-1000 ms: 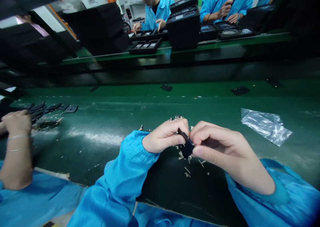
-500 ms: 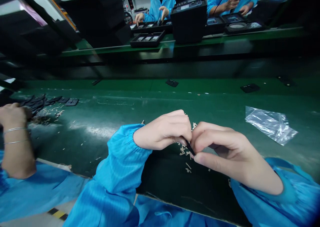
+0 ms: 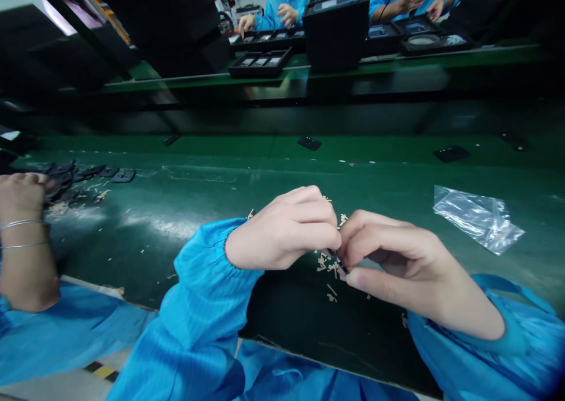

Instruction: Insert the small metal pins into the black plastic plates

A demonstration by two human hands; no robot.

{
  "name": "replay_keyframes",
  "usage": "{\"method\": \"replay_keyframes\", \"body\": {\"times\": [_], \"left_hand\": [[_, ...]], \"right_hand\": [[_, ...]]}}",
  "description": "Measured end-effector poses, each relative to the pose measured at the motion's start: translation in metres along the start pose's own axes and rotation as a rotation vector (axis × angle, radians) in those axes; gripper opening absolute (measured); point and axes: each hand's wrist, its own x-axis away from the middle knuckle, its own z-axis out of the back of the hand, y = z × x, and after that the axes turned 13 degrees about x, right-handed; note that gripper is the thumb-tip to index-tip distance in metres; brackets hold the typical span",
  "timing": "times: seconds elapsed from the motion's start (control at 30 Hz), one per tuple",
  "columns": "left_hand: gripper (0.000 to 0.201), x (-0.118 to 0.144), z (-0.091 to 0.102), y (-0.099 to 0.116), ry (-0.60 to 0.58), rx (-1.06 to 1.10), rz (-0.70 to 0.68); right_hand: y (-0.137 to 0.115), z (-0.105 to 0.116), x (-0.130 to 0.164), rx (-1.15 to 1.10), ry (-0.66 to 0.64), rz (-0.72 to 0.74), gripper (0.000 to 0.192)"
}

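Observation:
My left hand (image 3: 286, 230) and my right hand (image 3: 392, 259) meet fingertip to fingertip over the green belt (image 3: 198, 206). Both pinch a small black plastic part (image 3: 339, 264), of which only a sliver shows between the fingers. Under them lies a scatter of small pale trimmings (image 3: 329, 265) on the belt. Both my arms are in blue sleeves.
A crumpled clear plastic bag (image 3: 477, 217) lies to the right. A co-worker's forearm with thin bracelets (image 3: 24, 242) rests at the left by a pile of black parts (image 3: 83, 174). Single black parts (image 3: 309, 143) lie farther up the belt. Black trays (image 3: 260, 64) and people in blue stand across.
My hands have closed in on the black part, which now is almost hidden between the fingers. The view has tipped slightly, and the co-worker's hand has shifted a little to the left.

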Motion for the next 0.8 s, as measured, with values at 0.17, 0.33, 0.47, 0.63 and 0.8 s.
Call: {"method": "replay_keyframes", "body": {"times": [0.17,0.33,0.47,0.63,0.8], "left_hand": [[0.028,0.003,0.0,0.005,0.026,-0.157,-0.049],[0.023,0.004,-0.001,0.011,0.033,-0.272,-0.066],[0.02,0.004,-0.005,0.01,0.009,-0.206,-0.043],[0.009,0.001,-0.015,-0.004,0.081,0.3,-0.045],[0.009,0.0,-0.023,-0.01,0.196,0.712,0.06]], "right_hand": [[0.001,0.001,0.001,-0.024,-0.022,-0.011,0.011],[0.005,0.001,-0.001,-0.09,-0.068,-0.044,0.012],[0.006,0.001,-0.001,-0.145,-0.124,-0.078,0.013],[0.005,0.0,0.001,-0.2,-0.052,-0.097,0.016],[0.001,-0.002,0.005,-0.106,0.064,-0.086,0.013]]}}
